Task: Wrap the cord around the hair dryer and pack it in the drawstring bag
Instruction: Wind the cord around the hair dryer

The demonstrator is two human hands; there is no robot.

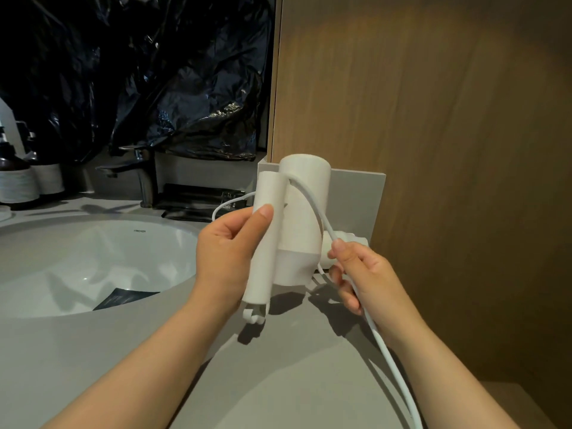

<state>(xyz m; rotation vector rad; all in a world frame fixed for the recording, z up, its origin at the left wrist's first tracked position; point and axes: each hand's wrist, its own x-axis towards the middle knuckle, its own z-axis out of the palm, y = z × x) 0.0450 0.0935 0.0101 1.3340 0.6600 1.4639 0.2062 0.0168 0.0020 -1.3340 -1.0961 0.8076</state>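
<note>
The left hand point(223, 252) curls around the folded handle of the hair dryer point(301, 212), thumb pressed on top, steadying it above the counter point(278, 366). The right hand point(365, 274) pinches the cord point(312, 199) just beside the barrel, likely tensioning 1 wrap.

One view only, worn on the head, wide-angle, facing forward and down onto the grey bench point(294, 366). Very near — left grip point(226, 255) and right grip point(365, 274) held up around mid-frame, reaching in from the bottom edge. Sink point(93, 252) off to the left, wooden panel point(448, 150) filling the right side, dark plastic sheeting point(139, 72) across the upper left
</note>
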